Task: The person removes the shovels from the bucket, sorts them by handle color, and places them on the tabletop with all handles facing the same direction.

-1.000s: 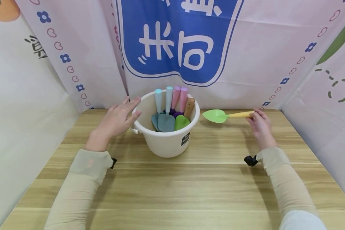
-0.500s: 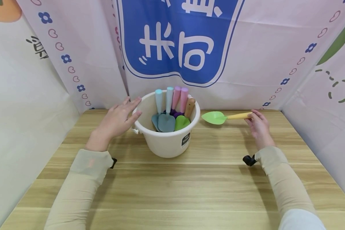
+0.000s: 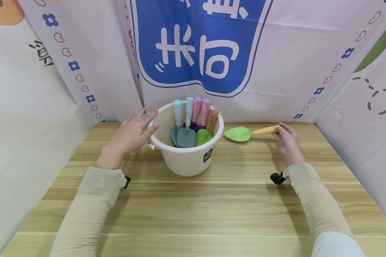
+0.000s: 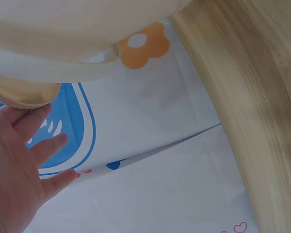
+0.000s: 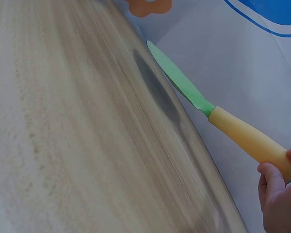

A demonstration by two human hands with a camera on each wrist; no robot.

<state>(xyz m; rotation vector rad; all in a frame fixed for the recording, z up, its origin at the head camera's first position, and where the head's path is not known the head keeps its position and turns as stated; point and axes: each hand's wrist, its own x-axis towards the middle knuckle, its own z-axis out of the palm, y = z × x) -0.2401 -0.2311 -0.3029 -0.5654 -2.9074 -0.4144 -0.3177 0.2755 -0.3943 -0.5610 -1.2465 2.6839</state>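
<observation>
A white plastic bucket (image 3: 183, 160) stands upright near the back of the table. My left hand (image 3: 130, 132) lies along its left rim with fingers extended, and in the left wrist view those fingers are spread at the rim. To the bucket's right, my right hand (image 3: 287, 139) pinches the end of the yellow handle of a green-bladed garden trowel (image 3: 238, 134). Its blade points left toward the bucket. In the right wrist view the trowel's yellow handle (image 5: 247, 136) is between thumb and fingers, and the blade hangs above the table, apart from its shadow.
Several tools stand in the bucket, handles up: grey-blue trowels (image 3: 186, 137) with light blue handles, pink-handled ones (image 3: 206, 110) with purple blades, and a green one (image 3: 204, 137) with a wooden handle. A printed cloth (image 3: 276, 71) hangs behind the wooden table (image 3: 193, 214).
My right hand has moved slightly left and toward me, carrying the trowel closer to the bucket. The left hand and the bucket stay in place.
</observation>
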